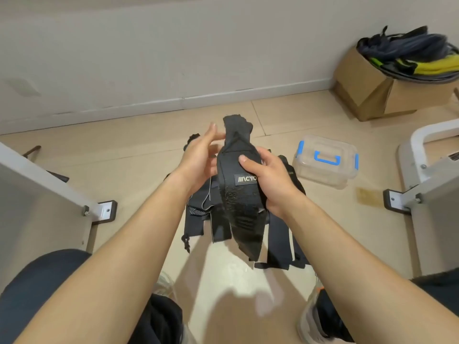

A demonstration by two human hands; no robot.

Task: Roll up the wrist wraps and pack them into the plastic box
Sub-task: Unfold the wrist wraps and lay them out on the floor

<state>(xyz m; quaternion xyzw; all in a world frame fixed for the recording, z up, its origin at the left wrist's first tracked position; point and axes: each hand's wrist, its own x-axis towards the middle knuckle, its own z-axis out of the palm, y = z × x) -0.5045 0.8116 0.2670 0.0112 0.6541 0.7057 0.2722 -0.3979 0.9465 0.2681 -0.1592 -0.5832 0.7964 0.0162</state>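
I hold a black wrist wrap (238, 194) up in front of me, unrolled, its hook-and-loop end hanging down and a white logo label facing me. My right hand (268, 180) grips its right edge, thumb on the front. My left hand (198, 155) sits at the wrap's left side, fingers straight and touching its upper part. Several more dark wraps (280, 244) lie flat on the floor below. The clear plastic box (325, 161), lid on with blue latches and handle, stands on the floor to the right.
A cardboard box (387, 88) holding dark and yellow bands sits at the far right by the wall. White metal frame legs stand at the left (99, 209) and the right (407, 194). My knees and shoes fill the bottom of the view.
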